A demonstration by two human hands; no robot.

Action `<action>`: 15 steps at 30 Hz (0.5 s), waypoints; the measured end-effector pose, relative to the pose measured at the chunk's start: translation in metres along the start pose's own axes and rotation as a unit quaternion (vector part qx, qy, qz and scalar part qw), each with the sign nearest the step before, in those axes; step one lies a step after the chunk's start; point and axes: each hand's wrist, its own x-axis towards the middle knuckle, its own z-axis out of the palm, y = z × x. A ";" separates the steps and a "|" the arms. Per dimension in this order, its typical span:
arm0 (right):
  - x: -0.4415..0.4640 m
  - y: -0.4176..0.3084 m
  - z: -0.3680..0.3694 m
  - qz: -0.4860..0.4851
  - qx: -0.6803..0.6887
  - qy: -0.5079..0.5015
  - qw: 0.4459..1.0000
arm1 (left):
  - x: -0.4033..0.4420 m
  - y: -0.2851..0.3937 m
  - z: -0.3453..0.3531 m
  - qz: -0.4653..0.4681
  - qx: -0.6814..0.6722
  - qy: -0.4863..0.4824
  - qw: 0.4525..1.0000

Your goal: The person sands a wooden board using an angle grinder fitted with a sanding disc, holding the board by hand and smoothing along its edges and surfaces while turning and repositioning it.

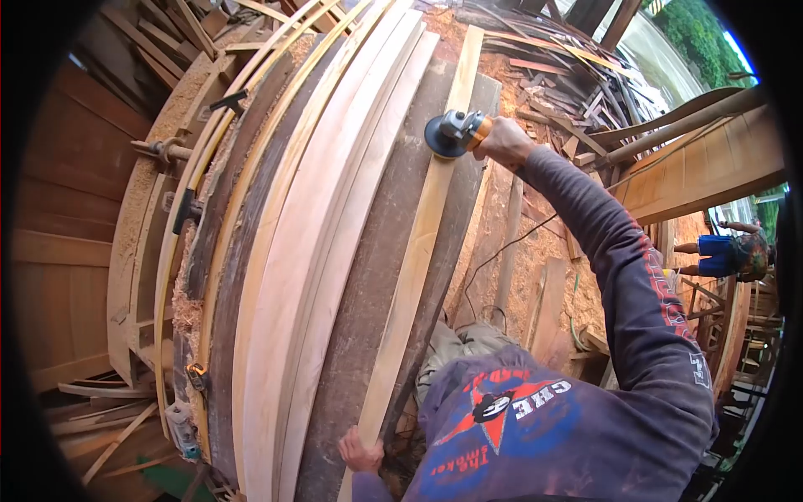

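Observation:
My right hand [504, 142] is closed around the orange body of an angle grinder [458, 125], near the far end of a long, pale wooden strip [418, 243]. The grinder's dark round disc lies over the strip; whether it touches the wood I cannot tell. At the near end, my left hand [361, 449] grips the same strip, with its fingers curled over it. Beneath the strip is a broad, dark, worn plank [355, 276]. A thin power cord [502, 251] trails down beside my legs.
Long curved pale boards [309, 251] lie to the left, with clamps [186, 211] and a tape measure [196, 376] beyond them. Sawdust and scrap wood [585, 109] cover the ground ahead. Another person in blue shorts [716, 254] stands at the far right.

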 end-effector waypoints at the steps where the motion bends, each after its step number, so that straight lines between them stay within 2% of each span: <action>1: -0.005 -0.001 0.003 -0.003 -0.011 0.005 1.000 | -0.004 -0.002 0.002 -0.001 -0.003 0.006 1.000; 5: -0.050 -0.028 0.004 0.012 -0.050 0.003 0.999 | -0.003 -0.004 0.006 0.008 -0.012 0.020 1.000; 8: -0.046 0.002 0.025 -0.022 0.006 0.006 1.000 | -0.002 -0.001 0.004 0.010 -0.019 0.022 1.000; 10: -0.059 0.004 0.031 -0.057 -0.005 0.015 0.998 | 0.000 0.000 0.002 0.020 -0.025 0.032 0.999; 12: -0.078 0.001 0.035 -0.052 -0.002 -0.011 0.999 | 0.000 0.000 0.005 0.027 -0.022 0.049 0.998; 13: -0.090 -0.001 0.035 -0.070 -0.011 -0.015 0.997 | -0.007 -0.004 0.005 -0.031 -0.056 -0.030 0.998; 15: -0.107 -0.010 0.043 -0.092 -0.047 -0.027 0.994 | 0.000 0.007 -0.003 0.011 -0.035 0.020 0.999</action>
